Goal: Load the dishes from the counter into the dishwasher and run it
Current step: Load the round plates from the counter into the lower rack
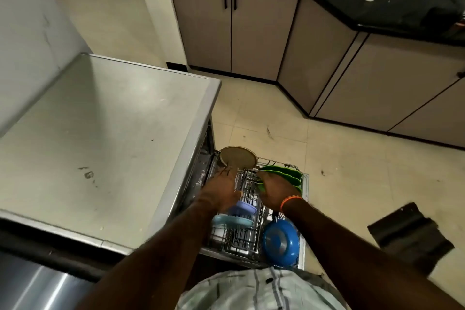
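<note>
Gripping green plates point(284, 173), right hand point(275, 191) seemingly steadies them in rack point(303, 184).

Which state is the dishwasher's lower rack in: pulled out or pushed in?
Pulled out. The wire rack extends over the floor beyond the counter edge, with the blue bowl and green plates exposed.

We see the pulled-out wire dishwasher rack point(254, 236) holding dishes. At its far end stand a round beige plate point(239, 156) and green plates point(284, 174); a blue bowl point(281, 243) sits at its near right corner.
</note>
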A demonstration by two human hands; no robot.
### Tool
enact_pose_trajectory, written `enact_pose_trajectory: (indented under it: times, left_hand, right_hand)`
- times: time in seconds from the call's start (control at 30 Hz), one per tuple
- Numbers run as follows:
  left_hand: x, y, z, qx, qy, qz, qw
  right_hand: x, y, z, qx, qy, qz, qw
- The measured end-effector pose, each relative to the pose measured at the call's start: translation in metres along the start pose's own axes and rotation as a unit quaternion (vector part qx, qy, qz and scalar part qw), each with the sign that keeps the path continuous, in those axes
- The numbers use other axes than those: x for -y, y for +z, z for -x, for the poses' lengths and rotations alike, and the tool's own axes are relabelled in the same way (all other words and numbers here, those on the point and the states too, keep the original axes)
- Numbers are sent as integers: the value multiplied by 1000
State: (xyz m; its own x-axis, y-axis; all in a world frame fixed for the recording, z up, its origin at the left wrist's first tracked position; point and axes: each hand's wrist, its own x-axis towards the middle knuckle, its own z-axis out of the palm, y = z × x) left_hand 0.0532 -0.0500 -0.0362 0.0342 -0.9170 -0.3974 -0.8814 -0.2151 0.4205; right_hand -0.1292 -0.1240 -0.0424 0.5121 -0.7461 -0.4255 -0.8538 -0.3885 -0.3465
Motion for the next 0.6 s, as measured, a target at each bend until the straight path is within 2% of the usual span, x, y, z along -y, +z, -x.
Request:
enact_pose_trajectory:
  times: [0.23, 0.6]
  left_hand:
    - [0, 4, 36, -66, -48, 52, 995]
    - [-18, 64, 136, -168, -236, 108, 951]
  right_hand:
    - [-7, -10, 12, 24, -52, 64, 996]
    - [12, -11, 38, 83, -222, 145, 961]
